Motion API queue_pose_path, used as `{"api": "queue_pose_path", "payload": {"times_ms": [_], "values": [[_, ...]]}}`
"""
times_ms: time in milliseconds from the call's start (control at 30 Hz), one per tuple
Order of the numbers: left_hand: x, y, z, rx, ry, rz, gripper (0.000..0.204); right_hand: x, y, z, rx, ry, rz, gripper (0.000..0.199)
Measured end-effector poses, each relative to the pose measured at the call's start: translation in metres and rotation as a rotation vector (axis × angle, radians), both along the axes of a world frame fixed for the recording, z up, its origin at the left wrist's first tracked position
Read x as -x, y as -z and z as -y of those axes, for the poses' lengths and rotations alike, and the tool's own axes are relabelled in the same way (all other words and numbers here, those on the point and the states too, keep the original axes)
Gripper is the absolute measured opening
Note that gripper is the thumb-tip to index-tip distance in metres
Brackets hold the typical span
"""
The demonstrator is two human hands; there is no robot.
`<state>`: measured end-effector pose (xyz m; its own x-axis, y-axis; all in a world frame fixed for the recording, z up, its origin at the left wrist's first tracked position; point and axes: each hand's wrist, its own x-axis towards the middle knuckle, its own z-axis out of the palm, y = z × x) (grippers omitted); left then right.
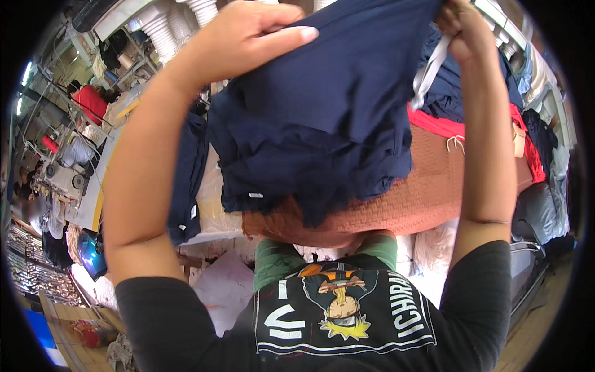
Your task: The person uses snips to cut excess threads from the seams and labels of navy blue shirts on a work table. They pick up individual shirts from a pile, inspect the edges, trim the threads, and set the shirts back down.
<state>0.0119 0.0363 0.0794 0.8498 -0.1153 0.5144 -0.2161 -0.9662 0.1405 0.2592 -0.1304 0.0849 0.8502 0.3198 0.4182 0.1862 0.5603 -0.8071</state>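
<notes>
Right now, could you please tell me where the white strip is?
In the head view, the white strip hangs at upper right, just below the right hand, beside the navy cloth.

A cloth (359, 56) is between the left hand (248, 40) and right hand (466, 31), over a pile (316, 161) on a cover (434, 164). Another pile (191, 167) lies to its left. A heap of clothes (445, 93) sits on the right, farther back. Far off on the left is a sewing machine (65, 180).

We are in a garment workshop: a white sewing machine (66, 180) and piled navy garments (316, 164) show it.
</notes>
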Motion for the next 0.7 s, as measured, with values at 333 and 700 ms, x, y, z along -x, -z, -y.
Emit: {"api": "queue_pose_path", "payload": {"times_ms": [333,700], "values": [[0.060,-0.045,-0.030,-1.044,-0.966,0.386,0.032,-0.113,-0.093,0.012,-0.079,0.019,0.269,0.005],[0.086,0.142,0.052,0.506,-0.252,-0.172,0.039,-0.110,0.199,0.125,0.949,-0.115,0.195,0.026]]}}
